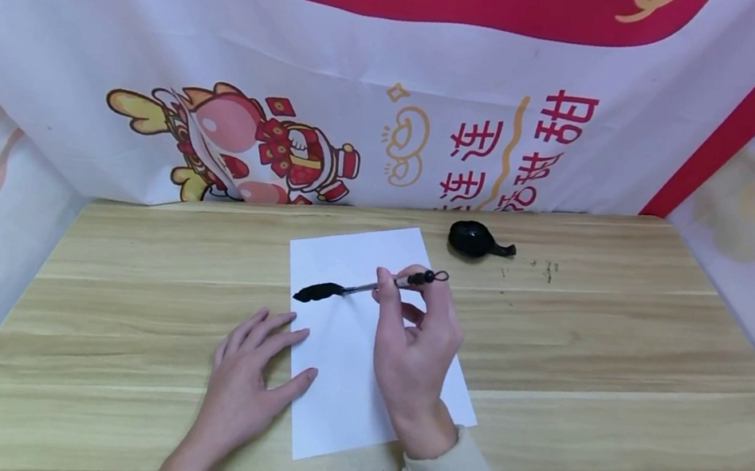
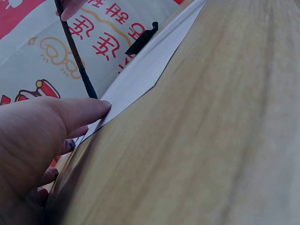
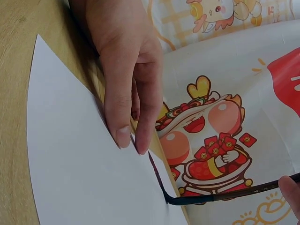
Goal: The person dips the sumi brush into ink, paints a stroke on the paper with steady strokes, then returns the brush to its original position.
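Observation:
My right hand (image 1: pixel 420 354) pinches an ink brush (image 1: pixel 364 288) by its handle, over the upper part of a white sheet of paper (image 1: pixel 341 391). A thick black ink stroke (image 1: pixel 319 292) runs from the sheet's left edge to the brush's tip. In the right wrist view the brush's dark bristles (image 3: pixel 180 200) bend against the paper. My left hand (image 1: pixel 247 386) lies with fingers spread, its fingertips resting on the paper's left edge. In the left wrist view its thumb (image 2: pixel 86 111) presses the sheet, and a dark smudge shows on one fingertip (image 2: pixel 69 145).
A small round black dish (image 1: pixel 471 239) with a short handle stands beyond the sheet, near the back edge of the wooden table (image 1: pixel 594 346). Dark ink marks (image 1: pixel 548 271) spot the wood beside it. A printed cloth (image 1: pixel 345 54) hangs along the back.

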A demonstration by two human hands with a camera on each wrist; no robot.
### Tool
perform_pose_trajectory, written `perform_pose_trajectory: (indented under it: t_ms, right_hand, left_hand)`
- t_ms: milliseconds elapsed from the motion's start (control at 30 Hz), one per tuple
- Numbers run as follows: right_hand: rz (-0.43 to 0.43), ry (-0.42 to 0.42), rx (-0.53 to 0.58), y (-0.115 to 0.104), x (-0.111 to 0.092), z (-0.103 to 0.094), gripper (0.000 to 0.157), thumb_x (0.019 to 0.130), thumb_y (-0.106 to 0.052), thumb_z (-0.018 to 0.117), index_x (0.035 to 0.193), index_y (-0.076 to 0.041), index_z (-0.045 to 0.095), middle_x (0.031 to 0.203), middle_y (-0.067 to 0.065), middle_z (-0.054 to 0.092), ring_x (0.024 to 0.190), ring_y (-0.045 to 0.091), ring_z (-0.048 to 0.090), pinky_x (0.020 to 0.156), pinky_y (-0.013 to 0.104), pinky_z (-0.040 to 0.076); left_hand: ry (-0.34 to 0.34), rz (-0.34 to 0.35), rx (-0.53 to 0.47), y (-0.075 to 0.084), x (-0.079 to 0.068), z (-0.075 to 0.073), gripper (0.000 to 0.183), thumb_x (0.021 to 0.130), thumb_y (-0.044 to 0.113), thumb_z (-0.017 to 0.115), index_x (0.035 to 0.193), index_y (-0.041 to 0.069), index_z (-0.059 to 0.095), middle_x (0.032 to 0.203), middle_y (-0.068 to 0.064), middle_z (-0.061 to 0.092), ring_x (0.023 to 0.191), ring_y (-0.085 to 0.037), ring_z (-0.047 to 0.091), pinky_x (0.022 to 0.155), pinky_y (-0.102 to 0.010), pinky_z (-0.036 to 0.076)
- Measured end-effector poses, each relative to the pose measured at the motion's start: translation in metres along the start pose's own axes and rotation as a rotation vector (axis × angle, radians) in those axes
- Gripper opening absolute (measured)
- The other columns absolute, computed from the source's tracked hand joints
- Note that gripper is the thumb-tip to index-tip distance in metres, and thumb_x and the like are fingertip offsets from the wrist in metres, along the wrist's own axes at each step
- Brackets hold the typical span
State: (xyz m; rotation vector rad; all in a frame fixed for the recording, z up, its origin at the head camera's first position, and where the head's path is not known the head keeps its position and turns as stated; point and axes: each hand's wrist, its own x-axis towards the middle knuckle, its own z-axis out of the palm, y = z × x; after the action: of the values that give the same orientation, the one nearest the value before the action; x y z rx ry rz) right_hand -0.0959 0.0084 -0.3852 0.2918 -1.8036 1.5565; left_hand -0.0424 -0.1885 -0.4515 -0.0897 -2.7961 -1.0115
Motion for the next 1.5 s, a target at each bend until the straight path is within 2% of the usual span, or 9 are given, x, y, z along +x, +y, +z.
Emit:
perform_pose_trajectory:
  t_ms: [233, 800, 1233, 1500]
  right_hand:
    - [0.013, 0.031, -0.001, 0.001, 0.002, -0.001, 0.018, 0.1, -0.007, 0.077, 0.105, 0.004, 0.064, 0.098, 0.016, 0.07, 0.08, 0.024, 0.079, 0.067, 0.024, 0.065]
    - [0.032, 0.046, -0.027, 0.003, 0.005, -0.004, 0.019, 0.101, -0.011, 0.076, 0.106, 0.003, 0.064, 0.099, 0.015, 0.071, 0.081, 0.023, 0.079, 0.066, 0.022, 0.064]
    - [0.051, 0.071, -0.012, 0.003, 0.009, -0.006, 0.019, 0.1, -0.008, 0.076, 0.105, 0.006, 0.063, 0.096, 0.016, 0.071, 0.077, 0.032, 0.078, 0.064, 0.02, 0.063]
    - [0.043, 0.096, -0.017, 0.006, 0.012, -0.008, 0.018, 0.1, -0.007, 0.076, 0.104, 0.006, 0.063, 0.095, 0.016, 0.073, 0.079, 0.023, 0.078, 0.066, 0.02, 0.064]
  left_hand:
    - [-0.001, 0.0, 0.0, 0.0, 0.0, 0.0, 0.054, 0.087, 0.035, 0.088, 0.137, 0.019, 0.074, 0.161, -0.006, 0.058, 0.16, -0.039, 0.033, 0.126, -0.072, 0.017]
    - [-0.001, 0.006, 0.004, -0.001, -0.001, 0.0, 0.054, 0.088, 0.036, 0.088, 0.137, 0.019, 0.073, 0.161, -0.006, 0.057, 0.16, -0.039, 0.032, 0.125, -0.072, 0.017]
    - [-0.003, 0.006, 0.005, 0.0, -0.001, 0.0, 0.054, 0.088, 0.036, 0.088, 0.138, 0.019, 0.073, 0.162, -0.006, 0.057, 0.16, -0.039, 0.032, 0.126, -0.072, 0.017]
    - [-0.008, 0.002, 0.005, -0.001, -0.001, 0.0, 0.055, 0.088, 0.035, 0.088, 0.138, 0.019, 0.072, 0.162, -0.006, 0.056, 0.16, -0.039, 0.032, 0.126, -0.072, 0.016]
